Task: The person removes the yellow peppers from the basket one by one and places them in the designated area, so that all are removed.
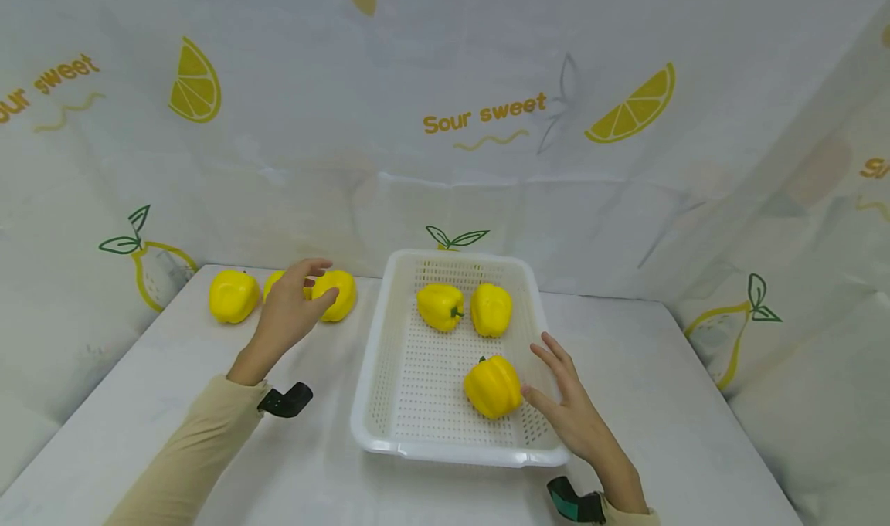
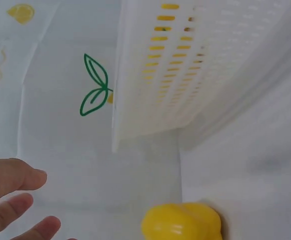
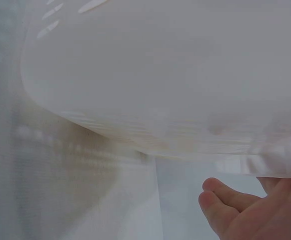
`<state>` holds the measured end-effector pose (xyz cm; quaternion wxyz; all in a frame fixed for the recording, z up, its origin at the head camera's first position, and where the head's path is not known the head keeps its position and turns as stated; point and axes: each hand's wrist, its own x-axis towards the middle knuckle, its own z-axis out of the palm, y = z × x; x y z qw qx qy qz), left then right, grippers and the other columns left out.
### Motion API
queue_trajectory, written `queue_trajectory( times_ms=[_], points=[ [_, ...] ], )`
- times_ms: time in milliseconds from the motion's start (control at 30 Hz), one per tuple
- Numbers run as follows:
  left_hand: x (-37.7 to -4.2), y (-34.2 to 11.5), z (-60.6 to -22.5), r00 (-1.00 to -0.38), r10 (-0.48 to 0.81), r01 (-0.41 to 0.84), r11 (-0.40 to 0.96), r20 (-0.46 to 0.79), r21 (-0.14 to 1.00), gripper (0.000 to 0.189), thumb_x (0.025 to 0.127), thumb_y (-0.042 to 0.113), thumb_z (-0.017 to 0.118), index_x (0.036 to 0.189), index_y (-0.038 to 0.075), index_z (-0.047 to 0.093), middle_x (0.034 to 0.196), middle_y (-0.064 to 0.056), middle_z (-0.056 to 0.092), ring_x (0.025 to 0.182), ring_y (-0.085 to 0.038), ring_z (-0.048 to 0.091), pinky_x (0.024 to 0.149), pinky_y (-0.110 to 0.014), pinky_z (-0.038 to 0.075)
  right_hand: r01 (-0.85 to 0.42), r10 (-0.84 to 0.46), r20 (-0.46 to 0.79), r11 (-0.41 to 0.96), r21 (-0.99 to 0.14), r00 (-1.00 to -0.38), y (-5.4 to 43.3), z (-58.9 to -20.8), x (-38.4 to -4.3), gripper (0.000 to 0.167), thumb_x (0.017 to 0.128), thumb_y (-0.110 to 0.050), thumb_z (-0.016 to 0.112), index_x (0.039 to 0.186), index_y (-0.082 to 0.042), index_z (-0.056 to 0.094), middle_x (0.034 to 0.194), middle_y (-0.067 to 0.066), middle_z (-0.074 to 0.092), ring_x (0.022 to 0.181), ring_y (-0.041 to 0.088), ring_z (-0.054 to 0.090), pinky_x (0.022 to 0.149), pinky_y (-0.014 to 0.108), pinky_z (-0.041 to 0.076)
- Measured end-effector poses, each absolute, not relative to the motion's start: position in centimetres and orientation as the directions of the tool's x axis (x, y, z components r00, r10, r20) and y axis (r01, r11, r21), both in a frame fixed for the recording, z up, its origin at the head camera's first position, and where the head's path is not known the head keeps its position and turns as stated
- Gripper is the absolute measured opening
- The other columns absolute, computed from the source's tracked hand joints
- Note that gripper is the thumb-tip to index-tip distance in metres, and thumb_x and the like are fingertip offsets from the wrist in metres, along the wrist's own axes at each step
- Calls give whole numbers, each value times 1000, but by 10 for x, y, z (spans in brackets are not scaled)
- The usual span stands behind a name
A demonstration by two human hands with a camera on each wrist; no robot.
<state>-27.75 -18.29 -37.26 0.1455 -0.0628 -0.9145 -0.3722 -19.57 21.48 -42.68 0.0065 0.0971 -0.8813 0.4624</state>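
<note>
My left hand (image 1: pixel 287 316) reaches over the back left of the table with its fingers loosely bent and nothing in them. Just past its thumb sits a yellow bell pepper (image 1: pixel 337 294); a second pepper (image 1: pixel 272 280) is partly hidden behind the hand, and a third pepper (image 1: pixel 232 296) lies farther left. In the left wrist view, the fingers stay apart from the yellow pepper (image 2: pixel 182 223). My right hand (image 1: pixel 575 412) is at the right side of the white plastic basket (image 1: pixel 455 453), fingers spread near its rim. Inside lie three yellow bell peppers, the nearest one (image 1: pixel 492 387) close to the right thumb.
The other two basket peppers, one on its side (image 1: pixel 439 307) and one beside it (image 1: pixel 490 310), lie toward the back. A white cloth covers the table (image 1: pixel 626 356). Behind it hangs a printed sheet (image 1: pixel 306 147) with lemon pictures.
</note>
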Motion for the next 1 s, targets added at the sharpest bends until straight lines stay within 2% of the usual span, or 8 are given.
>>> queue_trajectory(
  times_ms=[467,733,1000],
  points=[
    [-279,-152,-368,-952,58,269,630,301,728,42,93,16,65,133,4,56,133,-23,59,118,-43,57,99,-55,48,-178,-168,101,550,-816,-981,214,-426,-196,65,95,-21,61,151,-2,34,166,18,6,149,51,7,108,79,13],
    [-280,-135,-368,-959,92,266,620,269,738,44,94,21,65,134,8,55,131,-20,61,114,-40,60,93,-52,53,-174,-167,97,552,-816,-981,215,-427,-196,65,95,-20,60,152,-2,34,166,17,6,149,51,7,108,79,13],
    [-281,-119,-367,-955,119,292,565,273,772,44,92,18,67,133,7,56,126,-20,64,110,-38,62,97,-50,52,-179,-168,102,544,-820,-980,215,-427,-196,65,95,-20,61,151,-3,34,166,17,6,149,52,7,108,79,13]
  ],
)
